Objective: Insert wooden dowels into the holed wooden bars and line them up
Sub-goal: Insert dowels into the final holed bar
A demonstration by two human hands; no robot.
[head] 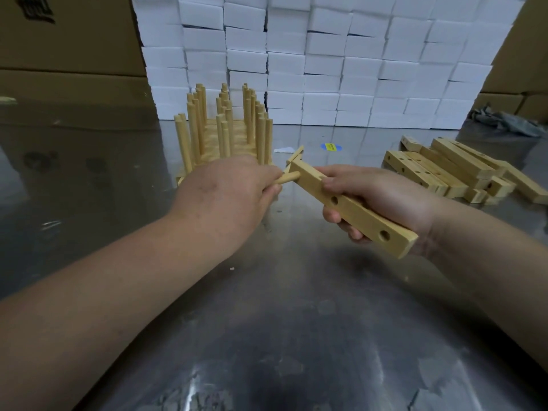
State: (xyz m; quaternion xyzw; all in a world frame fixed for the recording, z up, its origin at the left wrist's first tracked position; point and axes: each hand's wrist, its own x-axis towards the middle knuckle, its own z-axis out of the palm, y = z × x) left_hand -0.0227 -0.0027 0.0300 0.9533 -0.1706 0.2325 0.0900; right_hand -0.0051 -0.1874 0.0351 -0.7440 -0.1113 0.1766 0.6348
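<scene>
Your left hand, at centre frame, has its fingers curled round a dowel, pinching it near one end. The free end points right and meets the far end of the bar. You cannot tell whether it sits in a hole there.

Your right hand, just right of centre, grips that bar from below, with the thumb pressed on the top face and the fingers wrapped underneath. The bar slants from centre frame down to the right, above the worktop. Two open holes show on its upper face below the thumb.

Behind your left hand, a set of bars lies side by side on the worktop with many dowels standing upright in them. Two loose dowels lie just behind the held bar.

At the right edge, a pile of holed bars lies well apart from your hands.

A blue and yellow sticker is on the worktop beyond the hands. A wall of white boxes fills the upper frame, with cardboard boxes at upper left.
</scene>
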